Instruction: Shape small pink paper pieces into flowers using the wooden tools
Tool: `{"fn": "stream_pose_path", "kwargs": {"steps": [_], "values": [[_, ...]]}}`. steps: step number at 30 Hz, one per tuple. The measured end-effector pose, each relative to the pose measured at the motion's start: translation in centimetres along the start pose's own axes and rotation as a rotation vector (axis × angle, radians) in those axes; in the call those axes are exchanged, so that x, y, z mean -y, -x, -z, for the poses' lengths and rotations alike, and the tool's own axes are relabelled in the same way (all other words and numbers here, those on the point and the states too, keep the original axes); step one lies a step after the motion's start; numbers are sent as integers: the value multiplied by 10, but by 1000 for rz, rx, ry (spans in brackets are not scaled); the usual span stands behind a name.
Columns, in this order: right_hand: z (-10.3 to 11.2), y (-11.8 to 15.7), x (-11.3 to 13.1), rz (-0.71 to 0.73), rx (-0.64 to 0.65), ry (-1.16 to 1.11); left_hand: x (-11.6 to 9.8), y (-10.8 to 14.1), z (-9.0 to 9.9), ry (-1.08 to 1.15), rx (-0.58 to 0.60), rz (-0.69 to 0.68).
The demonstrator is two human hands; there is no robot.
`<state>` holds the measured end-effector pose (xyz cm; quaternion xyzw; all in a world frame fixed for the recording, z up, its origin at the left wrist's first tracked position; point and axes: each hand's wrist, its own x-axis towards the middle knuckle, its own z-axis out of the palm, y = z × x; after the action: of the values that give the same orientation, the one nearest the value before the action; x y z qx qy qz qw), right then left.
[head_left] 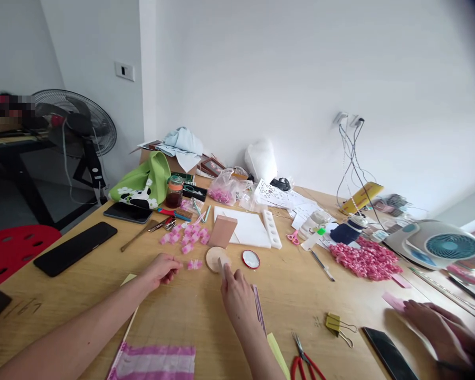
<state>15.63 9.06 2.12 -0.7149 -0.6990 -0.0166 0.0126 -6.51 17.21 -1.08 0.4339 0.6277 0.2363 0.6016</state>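
Note:
My right hand (238,290) is closed around a flat, pale stick (222,265), whose tip is over a round wooden disc (212,257). A small pink-and-white fabric flower (195,264) lies just left of the disc. Beside that flower is my left hand (164,270), its fingers curled and drawn together; what they hold, if anything, is hidden. Behind the disc stands a pinkish-brown block (222,231), and to its right lies a round red-rimmed lid (250,259). More pink flowers (188,235) are scattered behind my left hand.
A striped pink fabric strip (156,362) lies in front. Red-handled pliers (303,360), a yellow binder clip (339,326) and a phone (388,352) lie front right. At the right edge, another person's hands (431,319) hold pink material. A pink heap (366,258) lies beyond.

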Motion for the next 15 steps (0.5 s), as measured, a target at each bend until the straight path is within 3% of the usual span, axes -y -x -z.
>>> {"fn": "stream_pose_path", "kwargs": {"steps": [11, 15], "values": [[-13, -41, 18, 13, 70, 35, 11, -9, -2, 5, -7, 13], [-11, -43, 15, 2, 58, 21, 9, -7, -1, -4, 14, 5]]}}
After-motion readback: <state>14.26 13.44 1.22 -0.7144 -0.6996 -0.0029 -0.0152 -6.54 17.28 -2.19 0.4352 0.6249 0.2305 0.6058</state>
